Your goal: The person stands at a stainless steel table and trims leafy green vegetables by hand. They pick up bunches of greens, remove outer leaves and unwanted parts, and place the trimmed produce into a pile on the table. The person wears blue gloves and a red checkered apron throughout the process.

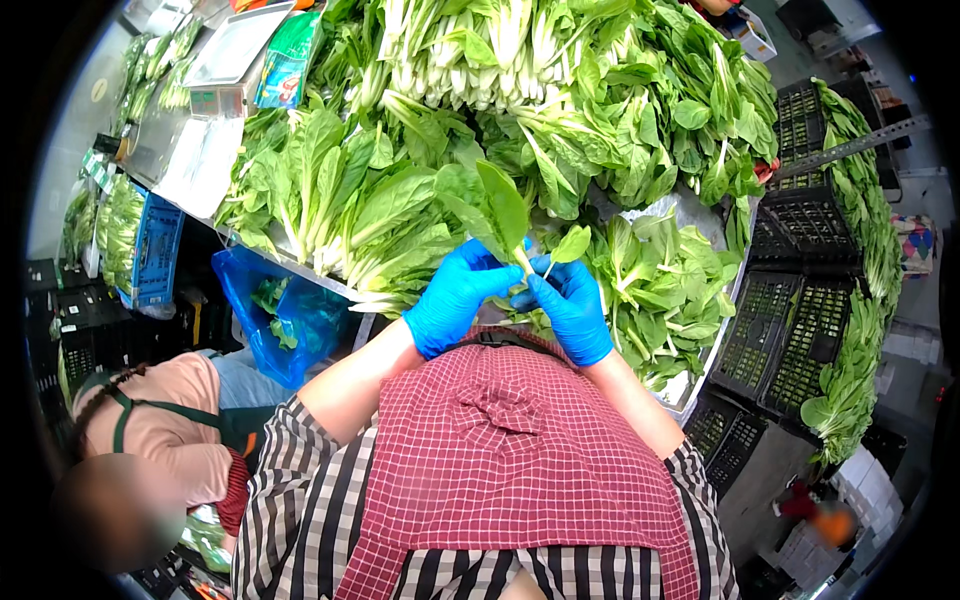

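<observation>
In blue gloves, both my hands meet over the near edge of the table, in front of my red checked apron. My left hand [459, 296] grips a leafy green [501, 206] by its pale stem, its broad leaves pointing away from me. At the stem's lower end, my right hand [574, 311] pinches a small leaf [571, 244] by its thin stalk; some of its fingertips are hidden. Leafy greens with pale stems [397, 217] lie left of my hands. To the right is a pile of loose smaller leaves [660, 277].
Stacked greens [487, 52] cover the table's far side. A scale [229, 67] and a green printed bag [289, 60] stand far left. Below the left edge hangs a blue plastic bag [281, 319]. A person [165, 420] bends at lower left. Black crates [757, 322] stand right.
</observation>
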